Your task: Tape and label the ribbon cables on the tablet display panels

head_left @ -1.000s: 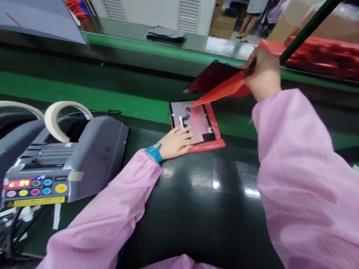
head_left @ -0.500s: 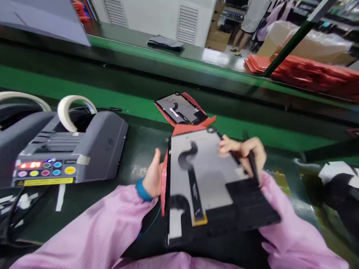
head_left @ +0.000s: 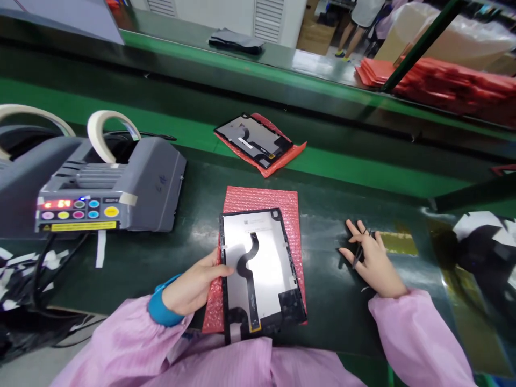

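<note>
A display panel lies back-up, with a curved black flex cable, on a red bubble bag on the dark table in front of me. My left hand grips the panel's left edge, thumb on top and fingers underneath. My right hand rests on the table to the right of the bag, apart from it. Its fingers are spread, with a thin black tool tucked between them. A second panel on a red bag lies on the green conveyor beyond.
A grey tape dispenser with lit buttons and tape rolls stands at the left, with cables and paper scraps beside it. Stacked red bags lie at the far right. A person's legs show in the background.
My right hand let go of a red bag over the conveyor. Both hands brought a panel close; it now lies on a red bag, and my right hand moved off to the right.
</note>
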Demonstrator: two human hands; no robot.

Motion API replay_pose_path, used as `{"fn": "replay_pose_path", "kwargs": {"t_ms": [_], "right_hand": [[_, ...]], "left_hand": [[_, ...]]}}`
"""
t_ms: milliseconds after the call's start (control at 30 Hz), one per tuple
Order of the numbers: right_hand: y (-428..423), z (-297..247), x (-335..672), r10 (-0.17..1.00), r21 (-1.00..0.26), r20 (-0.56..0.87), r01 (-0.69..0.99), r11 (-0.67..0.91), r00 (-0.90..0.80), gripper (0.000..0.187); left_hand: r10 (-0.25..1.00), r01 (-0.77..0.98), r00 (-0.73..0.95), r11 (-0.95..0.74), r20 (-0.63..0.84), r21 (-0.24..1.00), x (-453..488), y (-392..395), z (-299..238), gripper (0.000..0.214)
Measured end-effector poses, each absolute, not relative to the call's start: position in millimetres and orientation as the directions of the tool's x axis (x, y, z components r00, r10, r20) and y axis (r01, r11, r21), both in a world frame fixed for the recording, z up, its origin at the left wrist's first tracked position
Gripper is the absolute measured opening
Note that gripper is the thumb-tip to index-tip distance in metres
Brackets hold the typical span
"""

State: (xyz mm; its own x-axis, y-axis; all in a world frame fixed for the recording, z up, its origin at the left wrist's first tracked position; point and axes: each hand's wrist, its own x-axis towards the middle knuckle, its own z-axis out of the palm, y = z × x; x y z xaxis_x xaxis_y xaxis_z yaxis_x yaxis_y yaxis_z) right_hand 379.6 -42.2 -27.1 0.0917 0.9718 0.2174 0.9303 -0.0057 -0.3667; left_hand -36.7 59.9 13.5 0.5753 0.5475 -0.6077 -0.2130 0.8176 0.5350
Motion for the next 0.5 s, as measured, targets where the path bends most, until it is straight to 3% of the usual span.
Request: {"fn": "replay_pose_path", "kwargs": {"t_ms": [133,300,433,500], "right_hand": [[-56,-24,380,0.979,-0.302,0.202,0.95,0.079,-0.017,0.023],[-53,-18,328,0.979,-0.293,0.204,0.953,0.076,-0.016,0.018],[-46,-15,295,0.972,-0.535,0.229,0.841,0.084,0.048,0.016],[-48,-10,300,0.936,-0.712,0.289,0.698,0.071,0.2,0.02]], "left_hand": [[0.609,-0.246,0.491,0.783,-0.623,0.571,-33,63,20,0.07],[0.649,-0.265,0.479,0.748,-0.591,0.608,-12,83,25,0.081],[0.625,-0.231,0.515,0.761,-0.587,0.607,1,90,26,0.08],[0.602,-0.19,0.518,0.774,-0.608,0.604,3,90,27,0.076]]}}
